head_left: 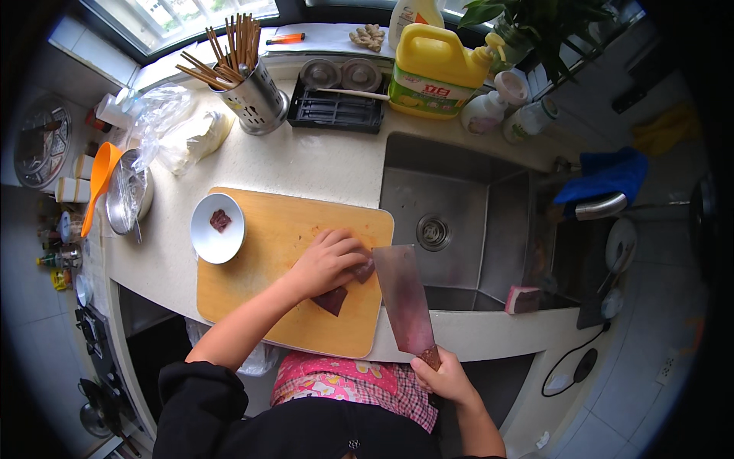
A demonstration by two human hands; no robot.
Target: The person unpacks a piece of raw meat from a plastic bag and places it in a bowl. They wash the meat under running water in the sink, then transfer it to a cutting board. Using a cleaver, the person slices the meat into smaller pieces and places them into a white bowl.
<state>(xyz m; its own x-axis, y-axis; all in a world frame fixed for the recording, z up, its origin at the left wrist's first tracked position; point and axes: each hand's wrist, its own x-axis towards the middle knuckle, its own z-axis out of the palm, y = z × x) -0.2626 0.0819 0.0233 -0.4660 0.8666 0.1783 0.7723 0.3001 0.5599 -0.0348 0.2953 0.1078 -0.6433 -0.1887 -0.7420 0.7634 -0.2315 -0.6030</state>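
My left hand (332, 263) rests on the wooden cutting board (248, 306), fingers curled over a piece of dark red meat (365, 270) near the board's right edge. Below those fingers another dark red meat slab (331, 301) lies flat. In my right hand (446, 378) is the handle of a cleaver (404, 300). Its broad, smeared blade points away from me, just right of the board and over the counter strip by the sink. On the board's upper left stands a white bowl (201, 243) with a small lump of dark meat (220, 221) inside.
A steel sink (466, 264) adjoins the board on the right, with a pink and white sponge (522, 300) at its front rim. Behind stand a chopstick holder (256, 99), a black rack (336, 115) and a yellow detergent jug (432, 80). An orange spoon (101, 180) leans by a pot (128, 195).
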